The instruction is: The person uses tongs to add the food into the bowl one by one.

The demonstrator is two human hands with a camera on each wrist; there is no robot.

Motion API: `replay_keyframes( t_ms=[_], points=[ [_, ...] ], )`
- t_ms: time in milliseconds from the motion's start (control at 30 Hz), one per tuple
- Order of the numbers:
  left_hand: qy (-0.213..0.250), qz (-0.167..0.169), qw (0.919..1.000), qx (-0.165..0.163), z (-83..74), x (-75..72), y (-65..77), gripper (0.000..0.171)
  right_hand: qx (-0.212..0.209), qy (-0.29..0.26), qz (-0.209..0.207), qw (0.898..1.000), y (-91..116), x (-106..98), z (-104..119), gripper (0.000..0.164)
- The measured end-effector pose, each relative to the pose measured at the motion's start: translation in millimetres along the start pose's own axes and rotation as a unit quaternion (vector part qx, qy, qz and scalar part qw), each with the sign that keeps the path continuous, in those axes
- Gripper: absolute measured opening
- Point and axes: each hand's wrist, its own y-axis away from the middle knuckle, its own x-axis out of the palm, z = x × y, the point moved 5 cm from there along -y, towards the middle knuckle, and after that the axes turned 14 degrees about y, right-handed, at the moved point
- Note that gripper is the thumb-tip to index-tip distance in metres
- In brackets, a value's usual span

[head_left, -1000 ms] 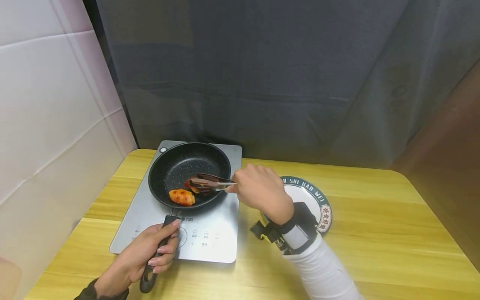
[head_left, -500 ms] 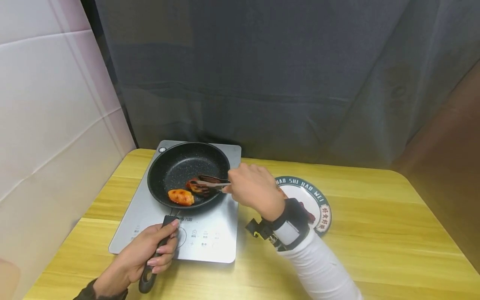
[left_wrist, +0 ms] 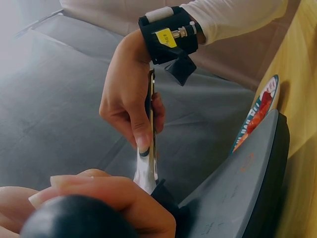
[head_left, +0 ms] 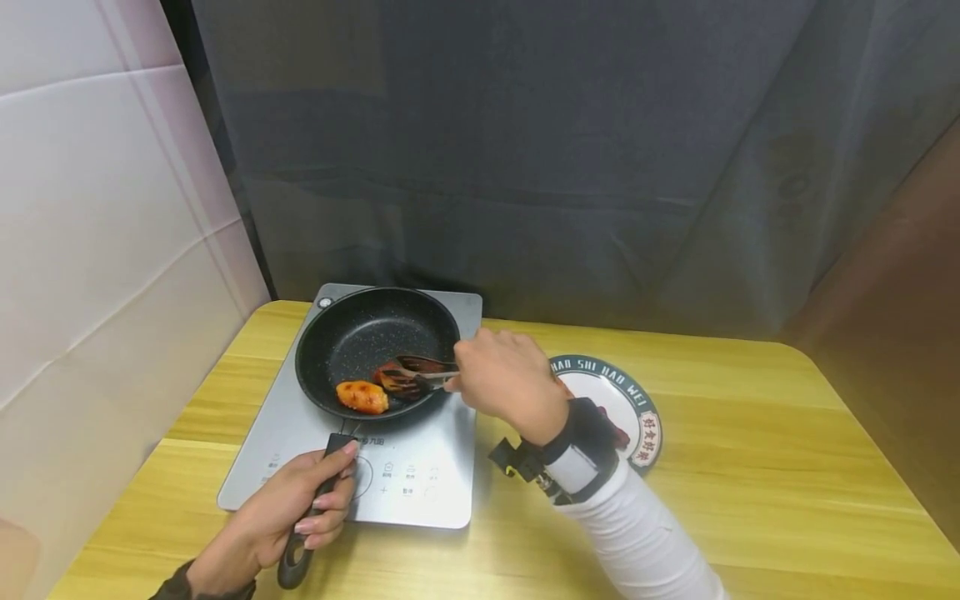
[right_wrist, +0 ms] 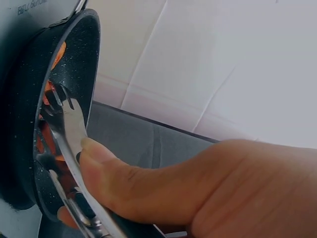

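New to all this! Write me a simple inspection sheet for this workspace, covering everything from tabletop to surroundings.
Surface: wood-grain table, holding a hotplate.
Job's things: black pan on the hotplate, with two food pieces visible; tongs at the darker one; plate with reddish food, partly hidden by the right arm.
Clutter: nothing seen.
Grip: left hand holds the pan's handle; right hand holds the tongs.
Cables: nothing seen.
Surroundings: dark cloth behind, pale cloth left, brown backdrop right.

On the desk (head_left: 720,467), the cooker (head_left: 420,467) bears the pan (head_left: 360,346), handle (head_left: 296,563) at seven o'clock, food pieces (head_left: 362,397) inside at five and seven; the plate (head_left: 643,402) lies at three from the cooker.
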Motion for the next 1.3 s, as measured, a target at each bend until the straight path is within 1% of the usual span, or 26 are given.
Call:
replay_keyframes(
  t_ms=[500,733,833,1000,1033,1133,1200,1300],
  points=[
    [-0.004,0.007,1.0,0.001,0.2,1.1,-0.7,0.037,0.002,0.004,-0.001,1.0,1,2,-3,0.03],
    [-0.006,0.001,1.0,-0.002,0.7,0.1,0.0,0.037,0.015,0.009,0.002,1.0,2,4,-13,0.035],
    [-0.008,-0.001,1.0,-0.002,0.0,-0.3,0.5,0.037,0.018,-0.001,-0.016,1.0,7,2,-22,0.036],
    [-0.011,-0.001,0.9999,0.0,-0.9,-0.5,1.1,0.035,0.029,-0.032,-0.068,0.997,23,2,-43,0.048],
    [-0.013,0.0,0.9999,0.001,-1.0,-0.4,1.2,0.035,0.032,-0.037,-0.078,0.996,27,3,-47,0.048],
    [-0.013,-0.001,0.9999,0.004,-0.7,-0.5,1.6,0.035,0.036,-0.054,-0.105,0.992,37,7,-59,0.044],
    [-0.014,-0.002,0.9999,0.004,-0.4,-0.4,1.7,0.035,0.04,-0.068,-0.113,0.99,43,11,-66,0.04],
    [-0.015,-0.008,0.9998,0.003,-0.2,-1.3,1.6,0.035,0.059,-0.084,-0.101,0.99,53,19,-76,0.036]
  ],
)
